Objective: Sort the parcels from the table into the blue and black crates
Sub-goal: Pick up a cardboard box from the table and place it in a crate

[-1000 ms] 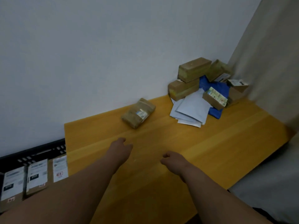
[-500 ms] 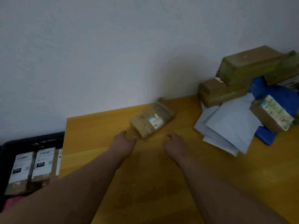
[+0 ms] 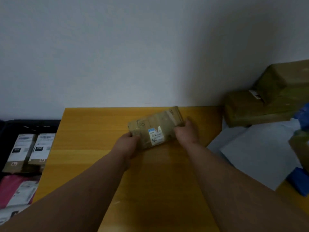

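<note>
Both of your hands now grip the small brown taped parcel with the white label (image 3: pixel 156 127) near the back of the yellow wooden worktop (image 3: pixel 93 131): your left hand (image 3: pixel 127 145) holds its near-left end and your right hand (image 3: pixel 186 132) its right end, where half a second ago both hovered just short of it. The black crate (image 3: pixel 10 128), left of the worktop, holds two labelled brown boxes (image 3: pixel 31 150), and stacked brown boxes (image 3: pixel 260 101) sit at the right.

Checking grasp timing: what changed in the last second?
Both hands reached forward to the brown parcel and took hold: left hand at its near-left end, right hand at its right end. Parcel looks still on the table. Pile at right unmoved.
</note>
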Action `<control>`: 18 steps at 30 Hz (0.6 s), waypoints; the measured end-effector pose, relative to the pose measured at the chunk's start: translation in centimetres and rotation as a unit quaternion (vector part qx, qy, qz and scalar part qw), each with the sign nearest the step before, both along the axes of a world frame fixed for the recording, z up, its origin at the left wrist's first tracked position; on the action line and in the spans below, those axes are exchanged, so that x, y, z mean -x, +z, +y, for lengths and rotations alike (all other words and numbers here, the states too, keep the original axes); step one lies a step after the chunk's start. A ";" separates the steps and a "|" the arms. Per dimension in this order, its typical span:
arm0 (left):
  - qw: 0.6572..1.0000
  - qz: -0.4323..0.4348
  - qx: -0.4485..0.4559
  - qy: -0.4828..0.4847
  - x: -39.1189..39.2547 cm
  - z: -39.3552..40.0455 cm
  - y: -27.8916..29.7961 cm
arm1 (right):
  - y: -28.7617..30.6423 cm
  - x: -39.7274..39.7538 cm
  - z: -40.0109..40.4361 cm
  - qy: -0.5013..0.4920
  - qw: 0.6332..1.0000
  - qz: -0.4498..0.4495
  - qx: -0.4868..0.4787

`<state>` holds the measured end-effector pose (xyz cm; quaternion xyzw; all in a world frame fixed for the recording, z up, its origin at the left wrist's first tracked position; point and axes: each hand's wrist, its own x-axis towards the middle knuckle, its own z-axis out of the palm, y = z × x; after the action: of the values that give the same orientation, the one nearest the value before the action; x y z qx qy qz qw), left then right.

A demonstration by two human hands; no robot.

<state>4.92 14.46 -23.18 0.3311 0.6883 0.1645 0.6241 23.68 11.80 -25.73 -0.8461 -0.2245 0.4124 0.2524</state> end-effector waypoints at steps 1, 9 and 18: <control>1.000 0.005 -0.003 0.014 0.2 -0.1 0.1 | 0.0 0.0 -0.3 0.004 1.000 -0.006 0.026; 0.998 0.014 0.015 0.064 3.9 -1.7 1.2 | 1.4 1.9 -5.5 -0.076 0.989 0.128 -0.019; 0.983 -0.131 -0.033 0.126 10.0 -6.0 6.6 | 6.5 6.3 -12.1 -0.262 0.898 0.317 -0.156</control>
<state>-5.07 8.45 -16.57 0.2375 0.6309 0.3064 0.6721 17.37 -0.25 -19.22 -0.6482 0.0363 0.5375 0.5381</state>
